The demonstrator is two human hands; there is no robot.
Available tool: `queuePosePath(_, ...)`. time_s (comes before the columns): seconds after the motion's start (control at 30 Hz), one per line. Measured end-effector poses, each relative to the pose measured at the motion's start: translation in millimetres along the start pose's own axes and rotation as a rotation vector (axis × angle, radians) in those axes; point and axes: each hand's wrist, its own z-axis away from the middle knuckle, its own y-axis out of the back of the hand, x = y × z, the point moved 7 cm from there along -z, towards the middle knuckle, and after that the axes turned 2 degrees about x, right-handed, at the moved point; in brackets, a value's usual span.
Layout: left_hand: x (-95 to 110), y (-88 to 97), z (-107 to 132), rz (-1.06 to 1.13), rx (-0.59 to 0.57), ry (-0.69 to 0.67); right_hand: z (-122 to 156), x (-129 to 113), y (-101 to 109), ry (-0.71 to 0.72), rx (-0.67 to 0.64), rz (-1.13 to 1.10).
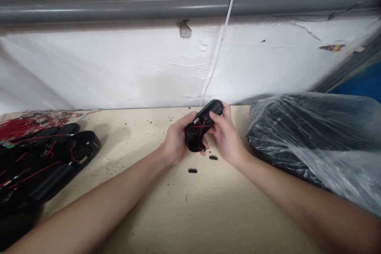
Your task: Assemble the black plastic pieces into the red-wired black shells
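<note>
Both of my hands hold one black plastic housing (203, 125) with thin red wires inside it, raised a little above the wooden bench near its far edge. My left hand (177, 141) wraps round the housing's lower left side. My right hand (226, 135) grips its upper right end, thumb pressed on top. Two small dark oval pieces (193, 171) lie on the bench just below my hands.
A heap of similar black housings with red wires (44, 162) lies at the left, with a bundle of red wires (20, 125) behind it. A clear plastic bag of black parts (315, 143) fills the right. A white wall and grey pipe (178, 8) run behind the bench (190, 214).
</note>
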Motion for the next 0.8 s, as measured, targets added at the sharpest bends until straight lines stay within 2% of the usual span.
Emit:
queuePosePath(0.37,1.9,-1.2,1.8,-0.030,0.035,-0.003,1.7,-0.8,-1.2,-0.012,0.008,0.010)
queuePosePath(0.63,0.4,0.0,-0.4,-0.040,0.036,0.037,7.9,-4.8,-11.8,-0.007,-0.151,-0.004)
queuePosePath(0.8,-1.9,1.6,-1.3,-0.039,0.035,0.044,8.7,-9.0,-13.5,0.037,-0.156,0.008)
